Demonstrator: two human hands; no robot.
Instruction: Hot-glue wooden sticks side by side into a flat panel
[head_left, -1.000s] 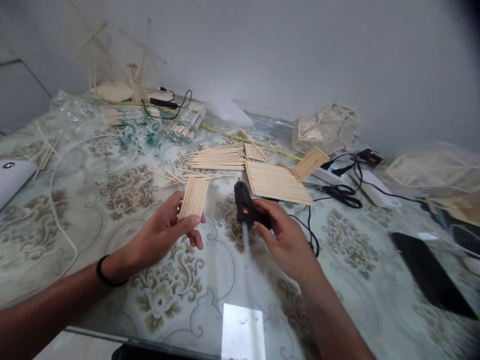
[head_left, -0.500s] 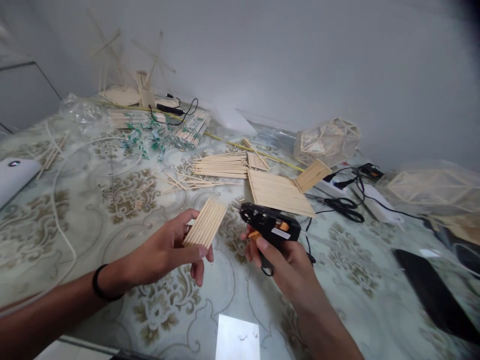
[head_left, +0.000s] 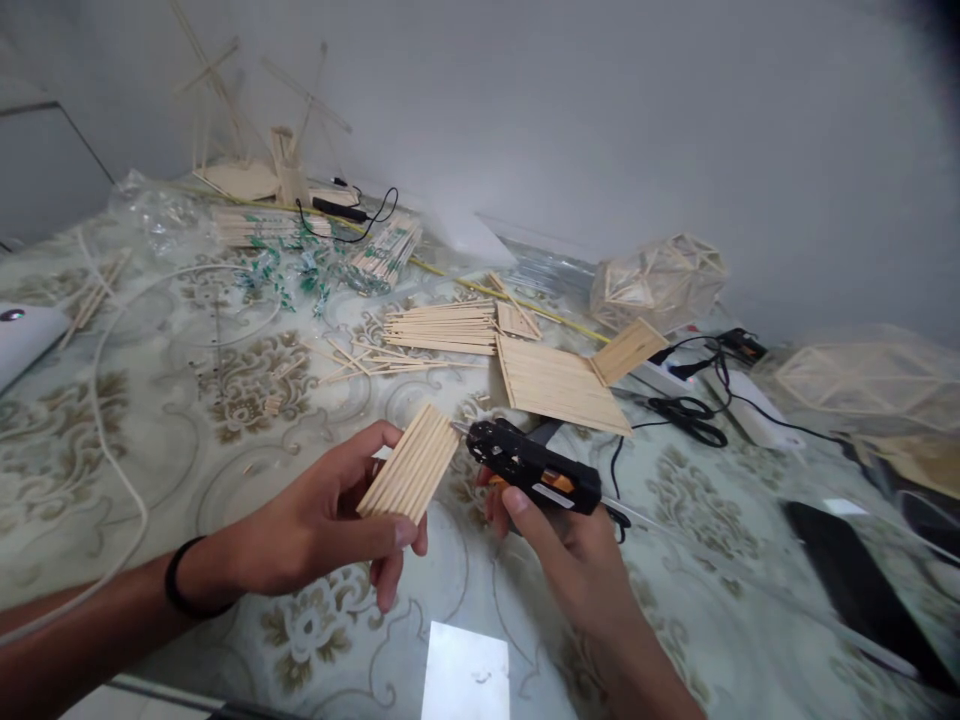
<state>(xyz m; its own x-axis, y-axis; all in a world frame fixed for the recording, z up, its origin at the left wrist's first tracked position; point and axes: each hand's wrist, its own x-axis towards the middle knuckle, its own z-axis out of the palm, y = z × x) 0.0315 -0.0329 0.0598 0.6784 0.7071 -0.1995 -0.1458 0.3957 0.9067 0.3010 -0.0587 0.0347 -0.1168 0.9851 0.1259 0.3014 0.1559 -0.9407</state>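
Note:
Between the thumb and fingers of my left hand point(head_left: 330, 515) is a small panel of wooden sticks point(head_left: 412, 465) laid side by side, tilted above the table. My right hand point(head_left: 559, 545) grips a black hot glue gun point(head_left: 532, 465) with an orange trigger, partly hidden by the fingers. The gun's metal nozzle points left and is at the panel's upper right edge; whether it touches I cannot tell. A clear glue stick sticks out of the gun's back. Beyond the gun lies a larger panel of sticks point(head_left: 559, 380) with a smaller piece standing at its right corner.
Loose wooden sticks point(head_left: 442, 328) lie behind my hands. Black scissors point(head_left: 686, 415), a power strip point(head_left: 667, 375) with cables, and a black phone point(head_left: 862, 590) are on the right. Bagged sticks point(head_left: 386, 250), stick models point(head_left: 660, 280) and a white cable point(head_left: 105, 400) surround the work area.
The glue gun has moved left and turned flatter, bringing its nozzle to the panel's edge. The panel has shifted slightly down and left in my left hand.

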